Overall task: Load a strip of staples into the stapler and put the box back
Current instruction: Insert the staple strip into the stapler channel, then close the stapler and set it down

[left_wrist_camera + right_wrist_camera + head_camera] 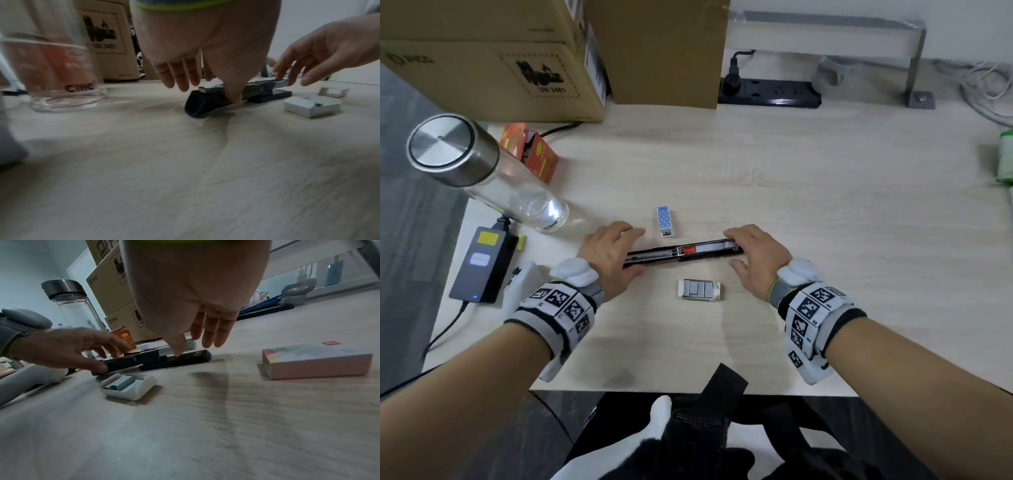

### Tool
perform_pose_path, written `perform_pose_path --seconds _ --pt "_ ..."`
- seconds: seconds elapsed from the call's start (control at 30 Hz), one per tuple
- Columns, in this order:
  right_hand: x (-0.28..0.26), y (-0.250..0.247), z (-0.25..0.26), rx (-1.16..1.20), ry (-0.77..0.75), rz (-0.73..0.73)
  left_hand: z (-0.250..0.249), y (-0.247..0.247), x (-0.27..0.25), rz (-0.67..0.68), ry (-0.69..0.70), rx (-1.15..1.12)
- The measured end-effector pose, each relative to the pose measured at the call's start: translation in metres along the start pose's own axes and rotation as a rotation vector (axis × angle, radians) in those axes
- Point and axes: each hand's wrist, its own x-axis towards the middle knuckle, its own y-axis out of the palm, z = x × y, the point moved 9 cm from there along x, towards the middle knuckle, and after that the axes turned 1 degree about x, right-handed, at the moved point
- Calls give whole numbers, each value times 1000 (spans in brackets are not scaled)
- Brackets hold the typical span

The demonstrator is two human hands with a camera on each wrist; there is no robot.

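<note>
The black stapler (657, 256) lies opened flat across the desk, with its silver channel and red pusher (690, 250) facing up. My left hand (619, 251) pinches its left arm, thumb (232, 95) on the near side and fingers over the far side. My right hand (743, 250) hovers over the right end with straight fingers, whose tips touch the channel (283, 79); its thumb is near the base. The white staple tray (681, 289) with grey strips (121, 382) sits just in front of the stapler. The pink box sleeve (316, 366) lies to the right.
A blue dotted item (665, 221) lies just behind the stapler. A glass bottle (482, 171) and an orange carton (537, 154) stand at the left, cardboard boxes (500, 61) and a power strip (770, 90) at the back. A power adapter (482, 263) sits at the left edge.
</note>
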Motion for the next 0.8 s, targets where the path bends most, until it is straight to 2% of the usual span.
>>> perform_pose_path --seconds 0.07,0.13,0.27,0.4,0.5,0.6,0.8 --pt "2 3 -3 1 24 19 12 5 -3 76 -70 -10" --pt "3 3 -4 14 37 11 13 4 -5 87 -78 -92" --pt "4 2 -10 62 77 3 3 -22 -4 -16 -75 -229" --pt "7 5 -23 104 154 27 -30 -52 9 -78 29 -345" --pt "5 7 -31 136 182 54 -59 -42 28 1 39 -328" --pt "0 2 -39 140 185 45 -86 -18 39 122 43 -219" --pt "-12 -1 -49 151 176 22 -104 6 48 254 82 -33"
